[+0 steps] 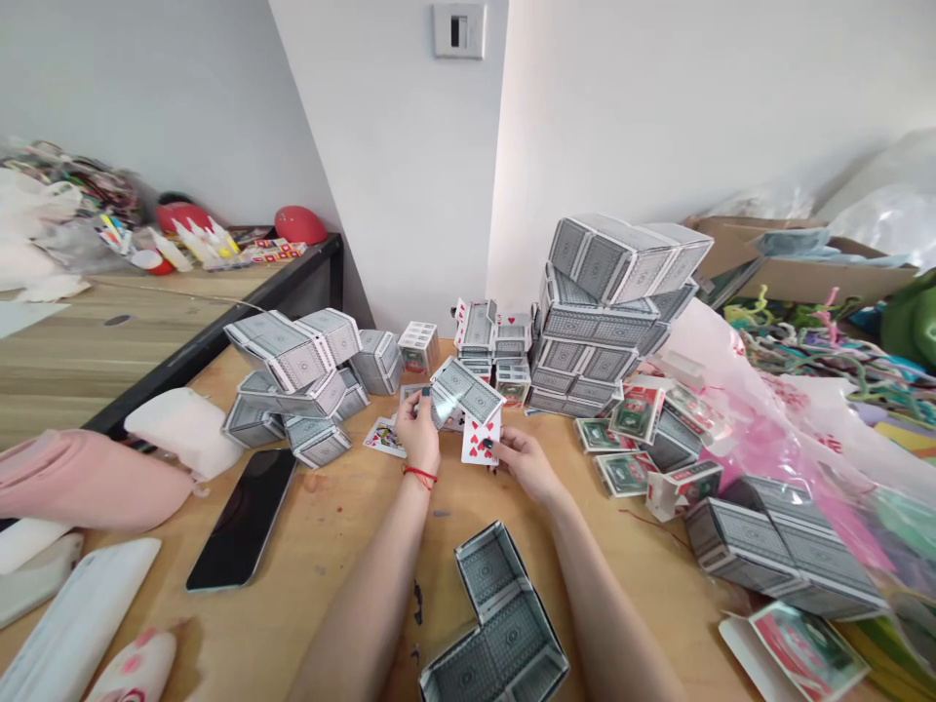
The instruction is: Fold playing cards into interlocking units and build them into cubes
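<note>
My left hand (418, 431), with a red string bracelet at the wrist, pinches a grey-backed playing card piece (466, 390) that looks like two cards side by side, tilted down to the right. My right hand (527, 466) grips a heart playing card (479, 439), face up, by its right side. The heart card partly lies under the grey-backed piece, and I cannot tell if they are joined. Several face-up cards, one a picture card (384, 436), lie beyond and beside my left hand. Between my forearms sits an L-shaped open form made of cards (504, 624).
Stacked card blocks stand at left (292, 366) and in a taller pile at right (600, 322). Smaller card cubes (419, 346) are at the back. Green-and-red card boxes (636, 414) lie at right by pink plastic (775, 429). A phone (243, 520) lies at left.
</note>
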Demonstrator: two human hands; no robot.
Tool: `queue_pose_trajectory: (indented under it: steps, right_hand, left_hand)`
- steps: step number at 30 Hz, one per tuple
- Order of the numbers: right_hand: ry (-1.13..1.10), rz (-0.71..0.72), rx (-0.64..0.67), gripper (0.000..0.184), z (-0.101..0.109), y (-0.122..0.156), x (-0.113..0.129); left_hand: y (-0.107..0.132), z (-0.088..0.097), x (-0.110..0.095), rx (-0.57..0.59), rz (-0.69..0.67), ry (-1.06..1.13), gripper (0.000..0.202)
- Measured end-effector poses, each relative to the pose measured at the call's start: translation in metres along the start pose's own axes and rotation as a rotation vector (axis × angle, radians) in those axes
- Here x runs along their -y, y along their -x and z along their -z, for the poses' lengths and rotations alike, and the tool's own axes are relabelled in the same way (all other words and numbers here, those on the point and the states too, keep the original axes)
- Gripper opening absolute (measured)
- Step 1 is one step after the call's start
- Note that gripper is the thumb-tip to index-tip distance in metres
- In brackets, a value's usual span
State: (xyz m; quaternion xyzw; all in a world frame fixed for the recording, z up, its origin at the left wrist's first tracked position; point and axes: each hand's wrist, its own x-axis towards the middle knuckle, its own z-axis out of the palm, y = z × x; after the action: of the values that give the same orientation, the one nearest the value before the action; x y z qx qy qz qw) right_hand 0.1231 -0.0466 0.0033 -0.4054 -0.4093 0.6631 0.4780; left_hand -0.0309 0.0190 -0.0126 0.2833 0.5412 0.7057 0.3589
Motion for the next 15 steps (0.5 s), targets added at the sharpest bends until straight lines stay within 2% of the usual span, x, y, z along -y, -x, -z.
queue_pose_trajectory:
  steps: [8, 15]
  right_hand:
    - [0.155, 0.011, 0.072, 0.035, -0.005, 0.003, 0.004]
    - [0.226, 0.08, -0.026, 0.03, -0.009, 0.003, 0.002]
  left_hand:
    - [0.0, -0.003, 0.013, -0.007, -0.004, 0.009, 0.025]
    - [0.0, -0.004, 0.01, -0.014, 0.003, 0.033, 0.025]
